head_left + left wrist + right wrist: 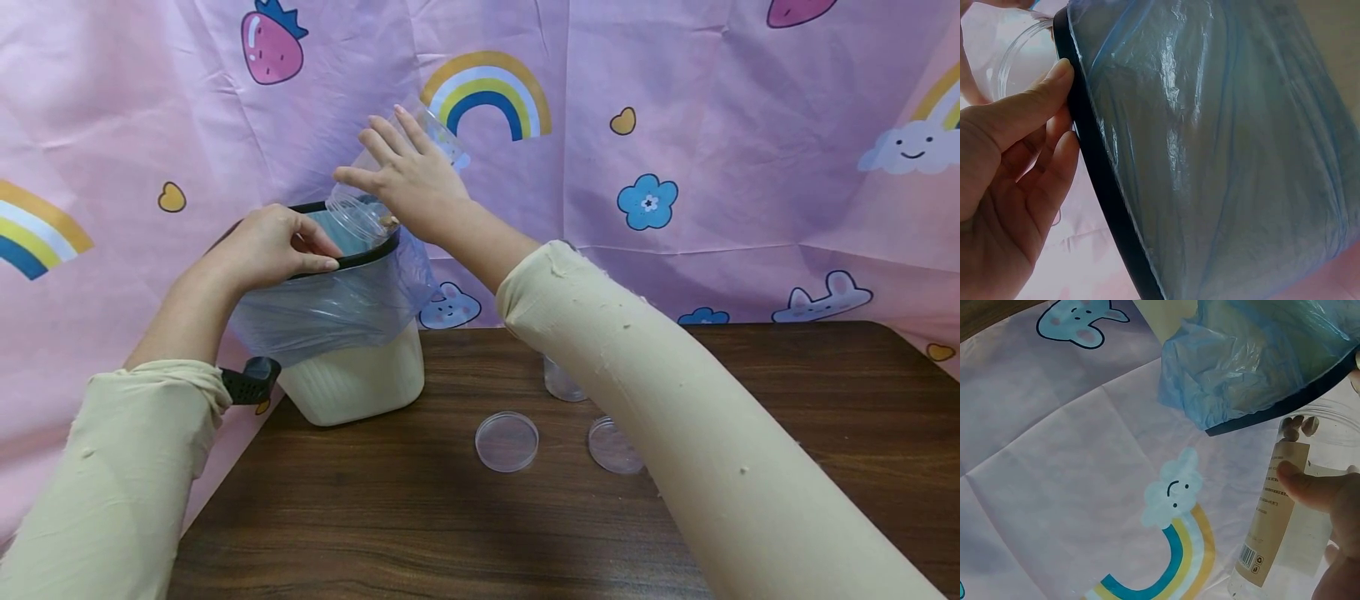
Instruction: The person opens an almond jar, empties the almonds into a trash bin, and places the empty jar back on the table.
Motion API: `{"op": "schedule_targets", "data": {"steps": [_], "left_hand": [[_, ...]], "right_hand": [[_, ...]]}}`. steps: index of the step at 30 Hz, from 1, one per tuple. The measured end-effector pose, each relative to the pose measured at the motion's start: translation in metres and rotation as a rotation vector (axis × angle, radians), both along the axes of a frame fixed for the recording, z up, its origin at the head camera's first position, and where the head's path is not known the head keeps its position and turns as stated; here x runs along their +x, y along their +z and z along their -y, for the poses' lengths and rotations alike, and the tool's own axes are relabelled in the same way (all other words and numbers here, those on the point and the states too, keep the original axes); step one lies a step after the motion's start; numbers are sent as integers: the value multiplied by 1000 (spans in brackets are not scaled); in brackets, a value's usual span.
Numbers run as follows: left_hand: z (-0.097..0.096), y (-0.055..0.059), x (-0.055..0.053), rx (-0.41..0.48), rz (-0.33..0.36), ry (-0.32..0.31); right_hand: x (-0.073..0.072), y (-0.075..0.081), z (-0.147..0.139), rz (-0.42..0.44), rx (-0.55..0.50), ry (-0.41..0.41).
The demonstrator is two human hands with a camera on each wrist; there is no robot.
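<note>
A cream trash bin (360, 387) with a black rim (369, 255) stands at the table's left, lined with a translucent blue bag (330, 312). At the near side of the rim, my left hand (270, 242) pinches the edge with thumb and fingers. My right hand (412, 179) grips a clear jar (1260, 531) with a tan label, tilted mouth-down over the bin's opening. A few small brown nut-like pieces (1300, 427) lie inside by the jar's mouth. The bin's inside is mostly hidden.
Two clear round lids (507, 442) lie on the dark wooden table (420, 517), the right one partly behind my sleeve. Another clear jar (562, 379) stands behind my right forearm, mostly covered. A pink patterned cloth (712, 108) hangs behind.
</note>
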State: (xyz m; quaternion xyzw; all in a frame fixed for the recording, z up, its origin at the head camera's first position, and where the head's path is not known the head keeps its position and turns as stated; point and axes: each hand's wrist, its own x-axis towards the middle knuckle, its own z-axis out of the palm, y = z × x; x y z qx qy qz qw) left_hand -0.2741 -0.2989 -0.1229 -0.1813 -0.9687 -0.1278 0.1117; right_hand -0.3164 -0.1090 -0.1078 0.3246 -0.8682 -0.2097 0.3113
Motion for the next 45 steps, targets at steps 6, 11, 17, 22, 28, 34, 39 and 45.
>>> {"op": "schedule_targets", "data": {"steps": [6,11,17,22,28,34,39,45], "left_hand": [[-1,1,1,-3,-2,-2],[-1,1,1,4,5,-2],[-1,2,2,3,14,3],[-1,2,1,4,14,1],[-1,2,1,5,11,-4],[-1,1,0,1,5,-4],[0,1,0,3,1,-4],[0,0,0,6,2,-3]], "right_hand": [[0,1,0,-13,17,21],[0,3,2,-49,55,37],[-1,4,3,-95,66,84],[0,6,3,-110,93,82],[1,8,5,-104,135,52],[-1,8,5,-117,108,28],[-2,8,5,-165,85,23],[0,7,7,-181,119,23]]}}
